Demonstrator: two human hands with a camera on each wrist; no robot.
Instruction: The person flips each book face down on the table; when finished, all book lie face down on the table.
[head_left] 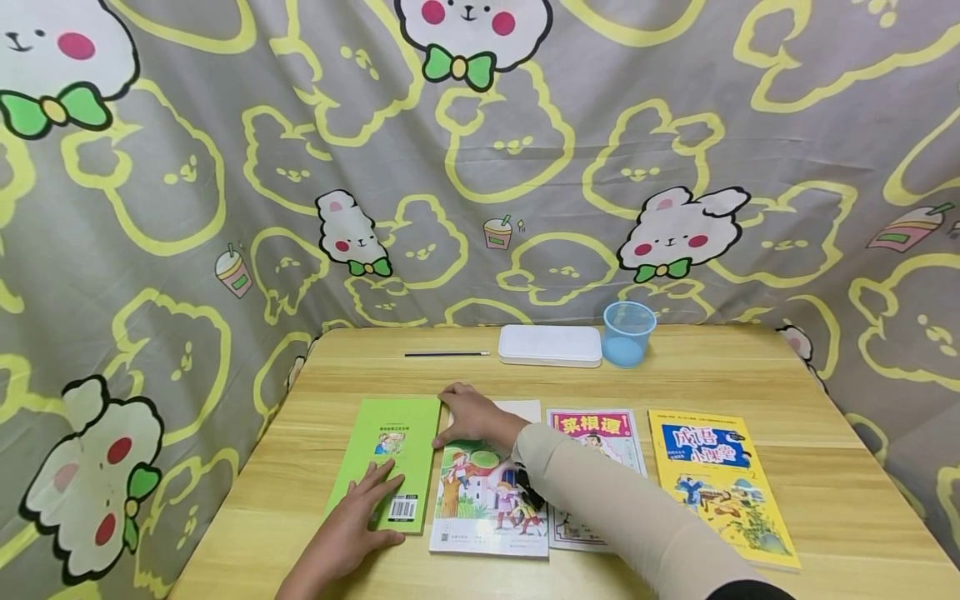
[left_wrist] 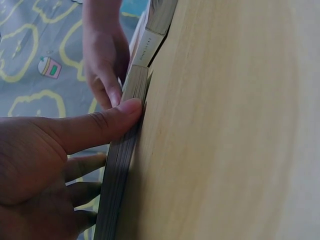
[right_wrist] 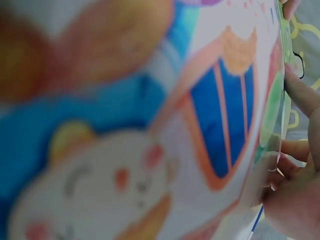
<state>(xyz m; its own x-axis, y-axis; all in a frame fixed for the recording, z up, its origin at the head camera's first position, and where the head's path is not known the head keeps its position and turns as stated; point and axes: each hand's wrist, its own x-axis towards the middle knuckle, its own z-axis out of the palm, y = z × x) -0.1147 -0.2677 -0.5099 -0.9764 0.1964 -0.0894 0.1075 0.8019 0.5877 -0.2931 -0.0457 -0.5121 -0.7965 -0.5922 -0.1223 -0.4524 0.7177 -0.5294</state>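
Note:
A green book (head_left: 401,492) lies back cover up at the left of a row of books. My left hand (head_left: 352,521) rests on its cover with fingers spread, and in the left wrist view the thumb (left_wrist: 100,127) presses the near edge of its pages. My right hand (head_left: 476,417) reaches across to the far right corner of the green book, its fingertips touching the book's side. Beneath the right wrist lies a picture book (head_left: 487,517) with a castle and children on its cover, close beside the green book; its blurred cover fills much of the right wrist view.
Right of these lie a pink-and-white book (head_left: 592,425), partly covered by the right sleeve, and a yellow book (head_left: 720,483). Along the back of the wooden table (head_left: 247,533) are a pencil (head_left: 447,354), a white case (head_left: 550,346) and a blue cup (head_left: 628,335). Patterned cloth (head_left: 480,167) hangs behind.

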